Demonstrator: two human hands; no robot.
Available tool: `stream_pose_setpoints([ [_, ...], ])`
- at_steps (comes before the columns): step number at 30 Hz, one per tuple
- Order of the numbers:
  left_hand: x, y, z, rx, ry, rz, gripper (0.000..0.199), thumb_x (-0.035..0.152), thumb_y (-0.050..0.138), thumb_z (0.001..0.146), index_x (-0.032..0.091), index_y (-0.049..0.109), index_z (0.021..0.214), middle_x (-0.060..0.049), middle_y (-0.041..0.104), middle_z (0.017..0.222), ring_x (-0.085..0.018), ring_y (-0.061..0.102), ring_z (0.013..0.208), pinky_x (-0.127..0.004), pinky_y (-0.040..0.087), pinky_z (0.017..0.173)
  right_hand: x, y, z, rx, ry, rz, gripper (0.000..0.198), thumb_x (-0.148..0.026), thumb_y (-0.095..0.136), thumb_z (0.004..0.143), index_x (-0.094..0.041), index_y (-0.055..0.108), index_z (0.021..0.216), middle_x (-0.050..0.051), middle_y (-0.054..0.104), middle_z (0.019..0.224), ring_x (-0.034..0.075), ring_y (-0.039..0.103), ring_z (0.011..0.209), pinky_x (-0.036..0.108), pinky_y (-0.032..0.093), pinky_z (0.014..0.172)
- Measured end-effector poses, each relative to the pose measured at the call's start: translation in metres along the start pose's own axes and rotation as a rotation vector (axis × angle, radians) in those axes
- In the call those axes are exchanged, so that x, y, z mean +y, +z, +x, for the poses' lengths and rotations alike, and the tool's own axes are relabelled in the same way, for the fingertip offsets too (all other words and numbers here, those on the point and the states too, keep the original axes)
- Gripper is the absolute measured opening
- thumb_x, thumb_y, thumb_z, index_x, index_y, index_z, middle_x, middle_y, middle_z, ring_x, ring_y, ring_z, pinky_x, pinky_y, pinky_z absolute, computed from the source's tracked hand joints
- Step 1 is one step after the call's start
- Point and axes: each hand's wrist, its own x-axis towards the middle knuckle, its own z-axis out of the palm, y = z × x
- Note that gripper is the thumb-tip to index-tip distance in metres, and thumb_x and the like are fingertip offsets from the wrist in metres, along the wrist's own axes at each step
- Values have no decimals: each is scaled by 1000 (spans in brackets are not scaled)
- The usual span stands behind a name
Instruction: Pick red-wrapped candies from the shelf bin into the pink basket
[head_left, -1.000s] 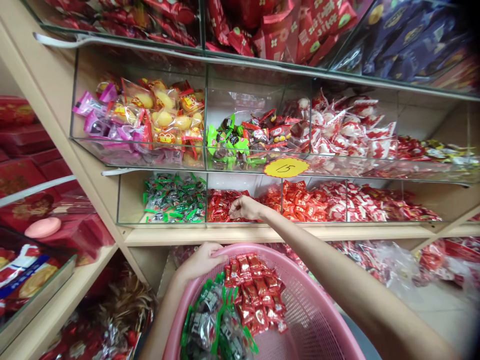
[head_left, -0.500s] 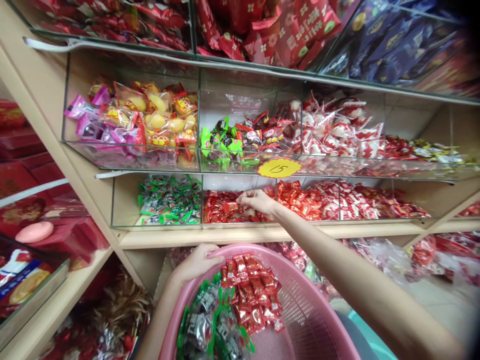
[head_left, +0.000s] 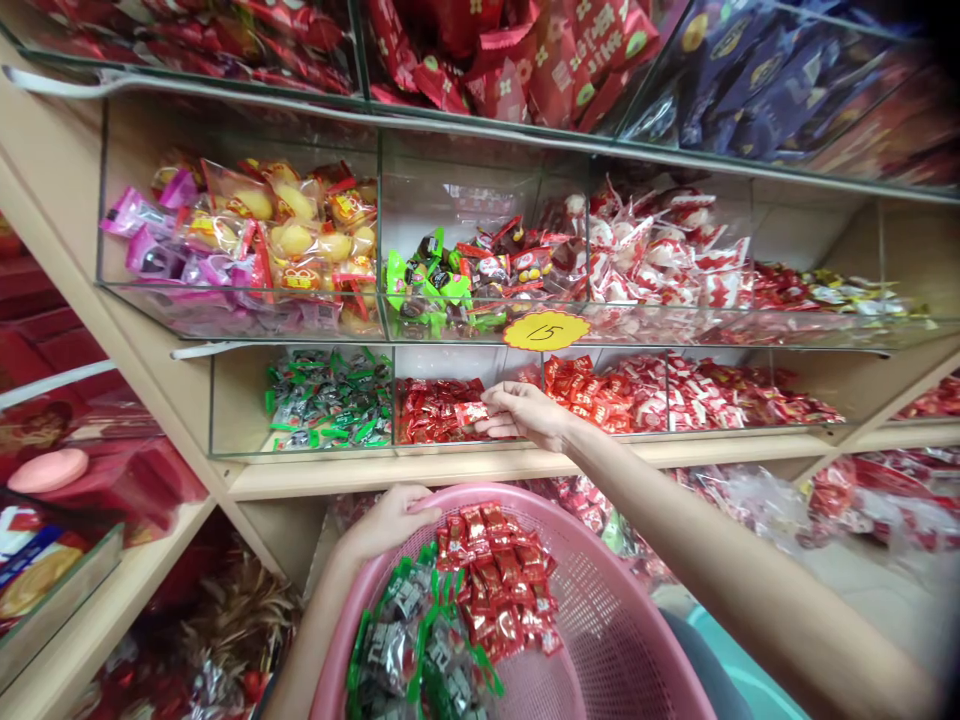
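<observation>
My right hand [head_left: 521,412] reaches into a lower shelf compartment and pinches a red wrapped candy [head_left: 471,413] between thumb and fingers. Behind and left of it lie more red wrapped candies [head_left: 427,408]. My left hand [head_left: 394,520] grips the rim of a pink plastic basket [head_left: 634,600] at its far left side. Inside the basket, green-and-clear wrapped candies [head_left: 397,640] lie at the left, with a pile of small red candies [head_left: 499,580] beside them.
Glass-fronted compartments hold green candies [head_left: 330,395] to the left and orange-red candies [head_left: 589,390] to the right. A yellow price tag [head_left: 546,329] marked 15 hangs above. A wooden shelf edge [head_left: 315,482] runs between the compartments and the basket. Plastic bags [head_left: 750,510] lie below right.
My right hand has lifted slightly and now shows a red candy in its fingertips. The view has shifted a little to the right. My left hand stays on the basket rim.
</observation>
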Motion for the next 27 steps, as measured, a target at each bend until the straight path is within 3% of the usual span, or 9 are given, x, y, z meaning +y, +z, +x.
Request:
stream_pose_setpoints([
  [2,-1,0,0,-5,1,3,36,45,53,72,10,61,76,-1,54,66,-13,46,61,-21,35,56,0,-2,0,-5,-11,-41,7,-15,50,79,-16,51,86,2,61,70,12,66,63,19,53,56],
  [5,0,0,1,-10,-1,2,36,44,53,72,9,61,76,-1,55,68,-13,47,62,-21,35,56,2,-5,7,37,-96,-362,13,-15,42,82,-15,53,88,4,63,75,10,66,65,18,53,60],
  [8,1,0,0,-3,-6,-7,36,44,54,72,9,61,77,-2,56,69,-14,48,64,-22,36,57,6,-7,21,93,-157,-692,13,-15,43,79,-13,57,81,4,64,71,11,64,62,17,50,54],
  [13,3,1,-1,12,-11,-25,36,44,55,71,10,63,80,-3,59,70,-16,50,67,-23,38,60,12,-5,47,130,-149,-985,7,-16,56,70,-14,62,67,3,62,59,17,63,65,21,46,57],
  [19,2,1,-2,-4,-17,-45,36,42,54,72,9,64,83,-4,60,73,-17,52,69,-23,38,61,14,11,53,229,-128,-1282,14,-20,56,70,-15,64,81,15,63,91,28,57,91,34,42,74],
  [22,1,0,-2,2,-6,-47,36,41,55,72,9,64,85,-4,62,76,-18,53,71,-24,39,63,13,21,52,174,-184,-1362,18,-22,57,71,-15,64,85,16,62,95,28,56,93,35,41,75],
  [27,3,0,-2,-7,1,-63,35,39,55,72,9,65,87,-6,64,81,-19,54,74,-24,40,65,12,31,56,-31,-274,-1382,21,-24,68,61,-20,67,81,5,66,84,19,59,81,23,41,67],
])
